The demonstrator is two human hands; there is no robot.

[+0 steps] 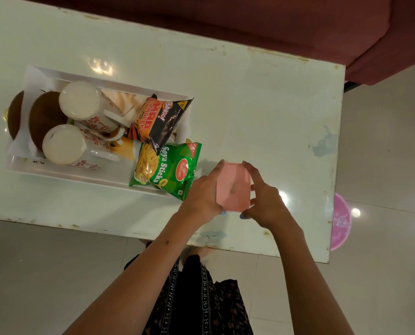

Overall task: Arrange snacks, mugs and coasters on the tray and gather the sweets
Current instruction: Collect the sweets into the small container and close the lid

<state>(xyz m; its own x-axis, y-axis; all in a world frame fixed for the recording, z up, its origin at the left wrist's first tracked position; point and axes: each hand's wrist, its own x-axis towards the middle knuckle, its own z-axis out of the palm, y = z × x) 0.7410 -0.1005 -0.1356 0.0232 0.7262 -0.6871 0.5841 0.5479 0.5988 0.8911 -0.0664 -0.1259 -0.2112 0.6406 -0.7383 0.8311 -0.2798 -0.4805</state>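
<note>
Two mugs [80, 102], two snack packs [164, 122] and two brown coasters [45, 117] crowd the tray [56, 168] at 9 o'clock. Both grips, left hand [203, 192] and right hand [265, 199], are clamped on one pink box [233, 187] over the table [262, 105].

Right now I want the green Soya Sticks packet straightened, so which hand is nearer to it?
Left. The left hand is right beside the Soya Sticks packet, gripping the pink box; the right hand grips the box's far side.

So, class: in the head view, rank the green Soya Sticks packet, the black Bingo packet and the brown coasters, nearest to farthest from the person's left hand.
1. Soya Sticks packet, just left of the left hand.
2. Bingo packet, farther up-left in the tray.
3. Brown coasters, at the tray's far left end.
</note>
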